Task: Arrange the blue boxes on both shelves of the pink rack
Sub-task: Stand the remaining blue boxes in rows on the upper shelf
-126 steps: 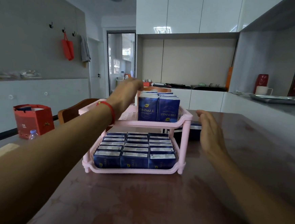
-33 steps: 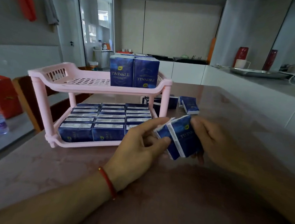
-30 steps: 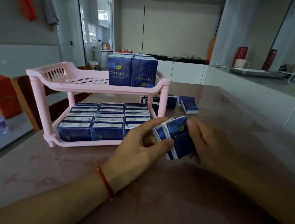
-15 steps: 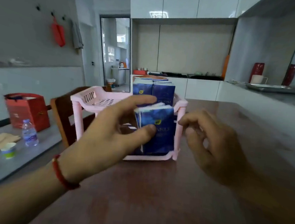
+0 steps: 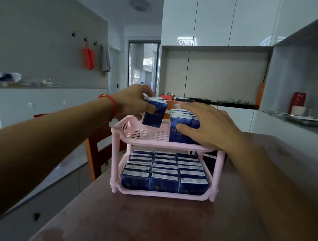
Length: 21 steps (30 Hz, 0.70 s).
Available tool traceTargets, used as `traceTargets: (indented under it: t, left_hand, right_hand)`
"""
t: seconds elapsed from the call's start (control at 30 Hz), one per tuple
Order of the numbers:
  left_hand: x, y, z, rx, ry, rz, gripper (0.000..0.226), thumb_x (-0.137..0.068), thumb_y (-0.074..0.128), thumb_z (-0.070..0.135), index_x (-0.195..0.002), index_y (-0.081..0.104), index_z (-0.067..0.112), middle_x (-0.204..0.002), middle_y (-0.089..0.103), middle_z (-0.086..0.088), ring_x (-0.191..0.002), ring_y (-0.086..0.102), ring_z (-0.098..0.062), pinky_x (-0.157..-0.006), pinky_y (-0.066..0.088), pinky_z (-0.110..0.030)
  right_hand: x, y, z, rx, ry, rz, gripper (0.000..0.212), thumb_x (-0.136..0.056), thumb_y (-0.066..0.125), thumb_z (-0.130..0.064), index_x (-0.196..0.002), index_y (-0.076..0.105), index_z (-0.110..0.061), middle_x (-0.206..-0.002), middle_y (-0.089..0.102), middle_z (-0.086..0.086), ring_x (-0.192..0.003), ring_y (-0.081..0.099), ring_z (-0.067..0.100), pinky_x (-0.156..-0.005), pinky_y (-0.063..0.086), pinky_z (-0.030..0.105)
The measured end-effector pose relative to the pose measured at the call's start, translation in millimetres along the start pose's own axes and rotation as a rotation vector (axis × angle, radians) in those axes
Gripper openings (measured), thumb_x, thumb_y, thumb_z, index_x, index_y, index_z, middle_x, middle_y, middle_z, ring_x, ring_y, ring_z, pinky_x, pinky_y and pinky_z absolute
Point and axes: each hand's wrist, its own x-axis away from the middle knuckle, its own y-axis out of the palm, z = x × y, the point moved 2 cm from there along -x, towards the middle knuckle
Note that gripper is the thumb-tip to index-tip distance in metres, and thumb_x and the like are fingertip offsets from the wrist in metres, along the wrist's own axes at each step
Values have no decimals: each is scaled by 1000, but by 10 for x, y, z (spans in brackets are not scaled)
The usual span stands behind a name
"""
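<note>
Head camera looking down both arms, and I've got the pink rack (image 5: 164, 144) straight ahead on the brown table (image 5: 146, 224). My left hand (image 5: 133, 101), red band (image 5: 109, 105) at the wrist, is clamped around a small bundle of blue boxes (image 5: 154, 113), thumb on the near face, fingers over the top; the bundle hangs tilted just above the open left part of the upper shelf, and I can't say whether its lower corner touches the mesh. Just right of that hand, a block of upright boxes (image 5: 178, 125) stands on the right part of the same shelf. My right hand (image 5: 209, 127) is spread wide and flat against that block, fingers laid over the tops, thumb across the front face, gripping nothing. Below both hands the lower shelf is packed: three columns of lower-shelf boxes (image 5: 164, 173) laid flat, white label edges facing up, filling it wall to wall. Behind the rack's right post, under my right forearm, something dark sits on the table, too hidden to name. Left of my left arm, a wooden chair (image 5: 94, 153) is tucked against the table edge
</note>
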Motion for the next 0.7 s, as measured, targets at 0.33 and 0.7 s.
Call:
traceTargets:
  t: [0.33, 0.7]
  left_hand:
    - [-407, 258, -181, 117, -96, -170, 52, -90, 66, 0, -137, 46, 13, -129, 57, -15, -111, 64, -30, -88, 60, -39]
    - [-422, 244, -250, 18, -36, -239, 43, -94, 61, 5, -135, 51, 14, -124, 61, -10, -107, 65, -25, -83, 62, -32]
  right_hand:
    - [-64, 110, 130, -105, 24, -67, 57, -88, 55, -61, -141, 46, -41, -147, 48, -10, -125, 50, 18, -99, 47, 42]
    - [-72, 163, 158, -106, 27, -61, 56, -90, 55, -59, -142, 45, -40, -147, 49, -7, -126, 49, 17, -94, 44, 34]
